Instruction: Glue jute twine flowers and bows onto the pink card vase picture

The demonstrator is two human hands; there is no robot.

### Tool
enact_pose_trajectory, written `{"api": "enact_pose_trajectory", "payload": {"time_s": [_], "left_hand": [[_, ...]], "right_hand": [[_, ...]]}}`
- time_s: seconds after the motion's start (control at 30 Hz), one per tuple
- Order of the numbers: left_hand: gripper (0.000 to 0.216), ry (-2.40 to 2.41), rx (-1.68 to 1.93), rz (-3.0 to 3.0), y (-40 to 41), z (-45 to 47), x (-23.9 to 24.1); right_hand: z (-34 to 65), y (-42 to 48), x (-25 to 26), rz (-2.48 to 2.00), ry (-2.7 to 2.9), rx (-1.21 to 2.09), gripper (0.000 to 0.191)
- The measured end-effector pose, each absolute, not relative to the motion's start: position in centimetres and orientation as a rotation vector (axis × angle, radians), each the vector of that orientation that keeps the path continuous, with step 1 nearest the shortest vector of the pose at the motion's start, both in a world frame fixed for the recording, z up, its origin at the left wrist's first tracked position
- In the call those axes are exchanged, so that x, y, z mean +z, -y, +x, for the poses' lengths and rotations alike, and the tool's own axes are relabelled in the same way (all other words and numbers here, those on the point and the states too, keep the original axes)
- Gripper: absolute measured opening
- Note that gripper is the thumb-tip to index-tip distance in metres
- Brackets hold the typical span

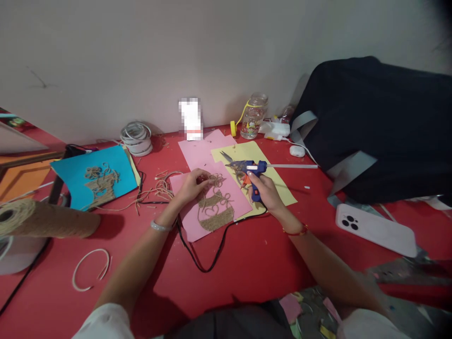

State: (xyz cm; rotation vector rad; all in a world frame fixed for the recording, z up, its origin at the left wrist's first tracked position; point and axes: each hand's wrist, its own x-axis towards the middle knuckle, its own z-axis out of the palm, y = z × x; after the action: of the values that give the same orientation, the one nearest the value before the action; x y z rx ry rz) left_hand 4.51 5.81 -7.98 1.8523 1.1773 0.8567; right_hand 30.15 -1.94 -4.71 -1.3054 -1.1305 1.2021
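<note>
My right hand (264,190) is closed around the handle of a blue hot glue gun (254,170), its nozzle pointing left and a glue stick jutting out to the right. A black cord (208,259) runs from the gun across the red surface. My left hand (191,185) pinches jute twine at the top of a twine shape (215,209) glued on a pink sheet (226,200). The gun tip hovers just right of that spot.
Scissors (231,162) lie on a yellow sheet (247,153). A blue card with a twine design (97,179) and a twine spool (42,219) sit left. A white phone (376,228), a dark bag (381,122), a jar (254,115) and coiled cable (137,137) lie around.
</note>
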Motion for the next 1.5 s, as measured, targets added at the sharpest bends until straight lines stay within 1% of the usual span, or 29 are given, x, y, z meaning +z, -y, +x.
{"api": "enact_pose_trajectory", "payload": {"time_s": [0.1,0.23,0.3,0.4,0.47,0.53,0.67,0.93,1.23,1.5], "left_hand": [[0.019,-1.192,0.869,1.993,-6.0,4.5,-8.3],[0.025,-1.155,0.839,2.089,-6.2,4.3,-8.9],[0.03,-1.161,0.833,2.11,-6.2,4.3,-9.2],[0.044,-1.154,0.869,2.165,-6.1,4.2,-9.2],[0.046,-1.12,0.868,2.277,-5.9,4.1,-8.9],[0.046,-1.076,0.816,2.423,-5.6,3.9,-8.5],[0.052,-1.016,0.686,2.599,-5.1,3.8,-8.0],[0.052,-1.017,0.623,2.646,-5.1,3.7,-7.9],[0.049,-0.972,0.537,2.844,-4.5,4.3,-6.4],[0.053,-0.971,0.496,2.848,-4.8,4.0,-6.3]], "right_hand": [[30.2,1.9,-5.1,-1.305,1.136,1.209,0.053],[30.2,1.9,-5.4,-1.311,1.151,1.216,0.055],[30.2,1.8,-5.6,-1.314,1.15,1.215,0.055],[30.3,1.7,-5.7,-1.331,1.135,1.22,0.056],[30.3,1.7,-5.8,-1.341,1.129,1.223,0.057],[30.2,1.7,-5.7,-1.346,1.129,1.223,0.057],[30.1,2.0,-5.3,-1.35,1.125,1.242,0.057],[29.9,2.0,-5.2,-1.328,1.111,1.263,0.057],[29.7,2.2,-4.7,-1.351,1.109,1.273,0.058],[29.6,2.3,-4.7,-1.36,1.113,1.269,0.058]]}}
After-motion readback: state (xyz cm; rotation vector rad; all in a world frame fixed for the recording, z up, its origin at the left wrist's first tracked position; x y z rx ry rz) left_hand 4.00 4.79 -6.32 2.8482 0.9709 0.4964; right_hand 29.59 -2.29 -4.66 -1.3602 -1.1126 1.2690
